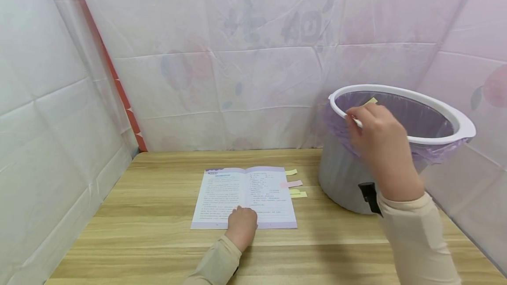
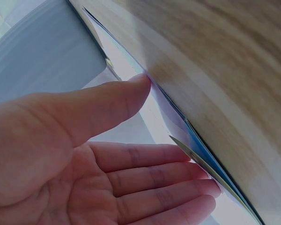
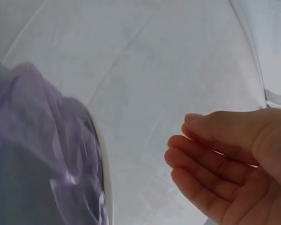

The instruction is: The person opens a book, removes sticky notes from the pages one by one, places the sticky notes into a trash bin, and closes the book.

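An open booklet [image 1: 222, 192] with printed pages and a purple border lies on the wooden table. My left hand [image 1: 243, 224] rests on its lower edge near the fold; in the left wrist view, the thumb touches the page edge and the fingers [image 2: 154, 178] are straight against the pages. Over the near rim of the lined bin [image 1: 344, 170] is my right hand [image 1: 382, 140], fingers loosely bent. Nothing shows between thumb and fingertips in the right wrist view. A yellow paper strip [image 1: 371, 100] appears just beyond that hand, against the purple liner [image 1: 425, 115].
Yellow and pink sticky tabs [image 1: 295, 184] stick out from the booklet's right edge. The bin has a white rim [image 1: 461, 124] and a black handle [image 1: 369, 197]. Pale printed cloth [image 1: 253, 78] hangs behind the wooden table [image 1: 158, 214] and along both sides.
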A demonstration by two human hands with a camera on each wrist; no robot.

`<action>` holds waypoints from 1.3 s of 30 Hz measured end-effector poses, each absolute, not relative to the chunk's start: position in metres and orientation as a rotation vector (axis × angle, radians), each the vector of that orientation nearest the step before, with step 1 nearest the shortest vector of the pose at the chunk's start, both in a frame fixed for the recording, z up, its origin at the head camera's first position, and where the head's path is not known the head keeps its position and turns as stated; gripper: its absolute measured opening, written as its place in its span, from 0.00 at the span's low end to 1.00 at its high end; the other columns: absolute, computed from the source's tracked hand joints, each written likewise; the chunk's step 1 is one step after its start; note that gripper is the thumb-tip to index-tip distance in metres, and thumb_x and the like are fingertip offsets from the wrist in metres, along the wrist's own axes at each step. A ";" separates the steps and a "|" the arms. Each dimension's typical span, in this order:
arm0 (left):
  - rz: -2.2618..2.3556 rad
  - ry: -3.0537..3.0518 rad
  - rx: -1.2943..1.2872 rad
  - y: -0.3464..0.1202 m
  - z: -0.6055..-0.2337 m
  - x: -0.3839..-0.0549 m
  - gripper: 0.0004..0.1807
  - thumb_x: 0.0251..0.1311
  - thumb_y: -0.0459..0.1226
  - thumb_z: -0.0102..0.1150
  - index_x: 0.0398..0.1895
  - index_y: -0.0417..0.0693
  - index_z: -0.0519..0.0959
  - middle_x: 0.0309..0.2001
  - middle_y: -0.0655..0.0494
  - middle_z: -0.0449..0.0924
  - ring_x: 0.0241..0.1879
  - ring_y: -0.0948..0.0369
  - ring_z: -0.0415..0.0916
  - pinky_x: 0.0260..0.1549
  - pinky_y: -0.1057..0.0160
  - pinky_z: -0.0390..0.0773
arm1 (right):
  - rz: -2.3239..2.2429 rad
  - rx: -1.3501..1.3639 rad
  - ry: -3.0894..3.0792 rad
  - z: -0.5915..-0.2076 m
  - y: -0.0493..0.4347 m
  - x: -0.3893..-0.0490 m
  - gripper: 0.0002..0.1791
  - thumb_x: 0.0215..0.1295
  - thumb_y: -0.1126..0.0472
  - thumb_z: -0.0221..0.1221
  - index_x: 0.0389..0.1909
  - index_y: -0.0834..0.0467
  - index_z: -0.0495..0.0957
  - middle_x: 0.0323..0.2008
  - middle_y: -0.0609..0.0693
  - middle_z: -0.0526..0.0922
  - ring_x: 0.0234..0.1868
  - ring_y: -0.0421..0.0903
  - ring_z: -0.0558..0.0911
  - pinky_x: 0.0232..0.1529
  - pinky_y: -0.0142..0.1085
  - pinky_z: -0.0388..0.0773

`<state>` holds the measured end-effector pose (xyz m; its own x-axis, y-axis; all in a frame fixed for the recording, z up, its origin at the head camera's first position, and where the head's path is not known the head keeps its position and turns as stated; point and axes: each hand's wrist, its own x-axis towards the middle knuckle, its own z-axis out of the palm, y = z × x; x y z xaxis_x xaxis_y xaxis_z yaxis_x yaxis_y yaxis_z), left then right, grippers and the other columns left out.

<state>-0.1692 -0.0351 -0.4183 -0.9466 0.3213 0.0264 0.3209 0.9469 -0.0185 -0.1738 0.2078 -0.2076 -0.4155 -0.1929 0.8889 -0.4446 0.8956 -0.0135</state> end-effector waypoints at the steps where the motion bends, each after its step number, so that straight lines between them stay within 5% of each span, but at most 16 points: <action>1: 0.022 -3.073 -0.505 -0.035 -0.418 -0.169 0.15 0.55 0.43 0.67 0.35 0.39 0.84 0.40 0.46 0.85 0.47 0.49 0.81 0.48 0.55 0.80 | 0.291 0.488 -2.005 -0.210 0.205 -0.176 0.03 0.56 0.77 0.59 0.32 0.70 0.79 0.27 0.63 0.79 0.31 0.62 0.76 0.32 0.52 0.74; 21: 0.071 -3.070 -0.499 -0.034 -0.415 -0.169 0.16 0.55 0.44 0.67 0.36 0.39 0.84 0.41 0.45 0.85 0.48 0.50 0.81 0.50 0.56 0.79 | 0.220 0.719 -2.154 -0.261 0.178 -0.214 0.08 0.50 0.80 0.59 0.25 0.65 0.76 0.22 0.54 0.74 0.26 0.54 0.74 0.25 0.43 0.74; 39: 0.078 -3.059 -0.490 -0.034 -0.417 -0.169 0.15 0.54 0.44 0.67 0.35 0.40 0.85 0.39 0.46 0.85 0.46 0.50 0.82 0.49 0.57 0.80 | 0.197 0.717 -2.467 -0.309 0.167 -0.239 0.06 0.54 0.75 0.62 0.25 0.64 0.77 0.23 0.52 0.74 0.26 0.53 0.77 0.25 0.44 0.76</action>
